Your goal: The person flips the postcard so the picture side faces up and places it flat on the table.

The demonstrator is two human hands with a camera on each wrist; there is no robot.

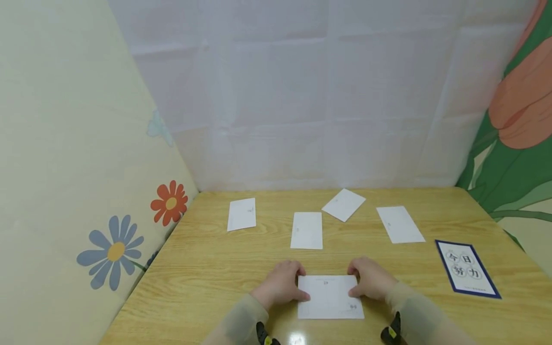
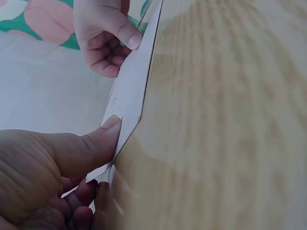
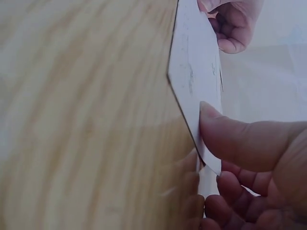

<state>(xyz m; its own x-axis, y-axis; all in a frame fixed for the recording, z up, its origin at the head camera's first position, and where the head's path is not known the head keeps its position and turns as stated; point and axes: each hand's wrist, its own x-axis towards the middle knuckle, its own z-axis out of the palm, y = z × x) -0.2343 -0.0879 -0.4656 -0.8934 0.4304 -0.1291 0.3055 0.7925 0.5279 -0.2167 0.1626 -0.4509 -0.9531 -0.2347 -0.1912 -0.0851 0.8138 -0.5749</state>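
A white card (image 1: 329, 302) with small print lies face up, long side across, near the front of the wooden table. My left hand (image 1: 281, 284) pinches its left edge, and my right hand (image 1: 373, 280) pinches the right one. In the left wrist view the left thumb (image 2: 91, 148) presses on top of the card, with curled fingers at its edge. The right wrist view has the right thumb (image 3: 244, 141) on the card in the same way. Whether the card is fully off the table I cannot tell.
Farther back on the table (image 1: 207, 273) lie several white cards, among them one at the left (image 1: 241, 214) and one at the right (image 1: 400, 224). A blue-bordered card (image 1: 467, 268) with large characters is at the right. A white cloth (image 1: 302, 96) hangs behind.
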